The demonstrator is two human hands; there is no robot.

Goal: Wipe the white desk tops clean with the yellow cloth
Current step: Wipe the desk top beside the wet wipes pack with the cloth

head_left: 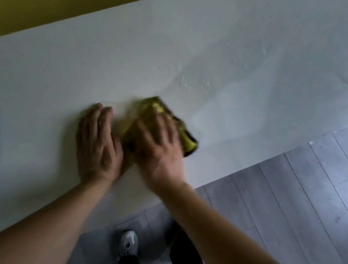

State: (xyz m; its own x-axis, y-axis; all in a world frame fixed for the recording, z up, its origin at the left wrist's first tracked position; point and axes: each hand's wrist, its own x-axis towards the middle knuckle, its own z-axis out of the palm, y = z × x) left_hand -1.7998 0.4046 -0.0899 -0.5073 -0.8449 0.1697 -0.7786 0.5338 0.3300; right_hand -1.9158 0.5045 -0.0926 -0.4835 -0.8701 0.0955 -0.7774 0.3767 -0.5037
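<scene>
A yellow cloth is pressed flat against the white desk top under the right hand, near the desk's front edge and about midway across the view. The cloth is folded into a thick pad; its colour is a deep mustard yellow with a brighter, slightly shiny patch at the far end, and its right-hand edge is seen sticking out past the fingers. The cloth and right hand are blurred, so finer texture cannot be made out. The right hand's fingers are spread out straight over the cloth, pressing rather than gripping it. The left hand is laid flat on the desk just beside the cloth, fingers extended and close together, with nothing held. Faint streaks and small specks are seen on the desk surface to the right. Grey floor planks and a white shoe are visible below the desk edge.
</scene>
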